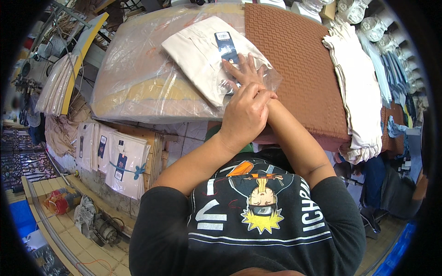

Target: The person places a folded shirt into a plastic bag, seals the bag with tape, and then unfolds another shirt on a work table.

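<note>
A folded cream garment (195, 50) lies at a slant in a clear plastic bag, with a dark blue tag (225, 46) showing on its upper face. My right hand (248, 71) rests flat on the bag's right part, fingers spread and touching the lower end of the tag. Crossing from the left, my left hand (251, 108) is closed over my right wrist, its fingers curled; its palm side is hidden. Below the garment is a padded table half-covered in clear plastic sheeting (133, 64).
A brown textured mat (294, 60) covers the table's right half. Folded white cloth (357, 87) is stacked at the right edge. Several bagged cream garments (126, 163) stand at lower left, near a machine motor (103, 227). A yellow-edged board (85, 60) stands at far left.
</note>
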`<state>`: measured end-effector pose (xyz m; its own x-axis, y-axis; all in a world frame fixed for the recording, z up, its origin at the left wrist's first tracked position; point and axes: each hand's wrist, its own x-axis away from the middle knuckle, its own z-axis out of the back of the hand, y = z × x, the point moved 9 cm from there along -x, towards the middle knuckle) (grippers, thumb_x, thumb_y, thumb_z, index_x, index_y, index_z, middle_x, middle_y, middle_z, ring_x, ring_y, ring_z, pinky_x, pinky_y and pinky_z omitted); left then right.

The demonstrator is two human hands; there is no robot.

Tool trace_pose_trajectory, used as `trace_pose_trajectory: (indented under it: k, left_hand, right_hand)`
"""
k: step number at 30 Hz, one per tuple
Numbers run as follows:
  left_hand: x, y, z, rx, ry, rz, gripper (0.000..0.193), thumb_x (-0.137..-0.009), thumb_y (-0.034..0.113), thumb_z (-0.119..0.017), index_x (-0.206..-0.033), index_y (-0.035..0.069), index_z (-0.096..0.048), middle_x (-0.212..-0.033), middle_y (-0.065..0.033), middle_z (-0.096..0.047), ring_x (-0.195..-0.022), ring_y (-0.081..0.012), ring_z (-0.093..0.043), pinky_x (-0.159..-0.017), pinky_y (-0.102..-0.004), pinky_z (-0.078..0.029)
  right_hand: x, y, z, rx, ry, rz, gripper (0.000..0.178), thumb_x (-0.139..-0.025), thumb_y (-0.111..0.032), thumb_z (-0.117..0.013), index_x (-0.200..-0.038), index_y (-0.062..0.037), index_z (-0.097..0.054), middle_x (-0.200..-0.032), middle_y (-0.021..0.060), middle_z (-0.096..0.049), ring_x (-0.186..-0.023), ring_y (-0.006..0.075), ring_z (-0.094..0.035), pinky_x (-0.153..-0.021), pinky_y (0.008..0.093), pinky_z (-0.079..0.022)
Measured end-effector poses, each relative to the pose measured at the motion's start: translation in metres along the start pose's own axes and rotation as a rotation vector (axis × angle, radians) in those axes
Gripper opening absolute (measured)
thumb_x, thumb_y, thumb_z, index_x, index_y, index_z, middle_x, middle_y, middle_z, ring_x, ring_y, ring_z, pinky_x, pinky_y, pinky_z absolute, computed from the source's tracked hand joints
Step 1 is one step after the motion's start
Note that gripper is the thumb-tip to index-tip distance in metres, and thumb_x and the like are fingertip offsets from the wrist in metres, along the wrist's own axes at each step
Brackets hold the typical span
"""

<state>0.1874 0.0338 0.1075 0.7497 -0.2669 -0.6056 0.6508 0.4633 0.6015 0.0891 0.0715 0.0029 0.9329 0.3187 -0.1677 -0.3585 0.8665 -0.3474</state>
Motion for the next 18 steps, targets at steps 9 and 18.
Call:
trace_pose_trajectory:
  k: [9, 18]
  left_hand:
    - [0.001, 0.001, -0.001, -0.003, 0.005, -0.011, 0.023, -0.072, -0.006, -0.057, -0.091, 0.005, -0.064, -0.084, -0.0107, -0.055, -0.080, -0.0301, -0.057, -0.074, -0.0392, -0.047]
    - [0.002, 0.000, 0.000, 0.002, -0.005, 0.001, 0.022, -0.073, -0.005, -0.058, -0.090, 0.006, -0.065, -0.084, -0.0096, -0.055, -0.079, -0.0295, -0.057, -0.072, -0.0386, -0.047]
  right_hand:
    - [-0.005, -0.005, 0.007, -0.010, 0.022, -0.006, 0.059, -0.081, -0.062, -0.052, -0.132, -0.0320, -0.050, -0.147, 0.0219, -0.022, -0.138, 0.0456, -0.007, -0.100, 0.0722, -0.013]
    - [-0.007, -0.010, 0.001, -0.046, -0.053, 0.096, 0.053, -0.084, -0.057, -0.051, -0.132, -0.0348, -0.049, -0.148, 0.0175, -0.022, -0.139, 0.0429, -0.006, -0.099, 0.0714, -0.020]
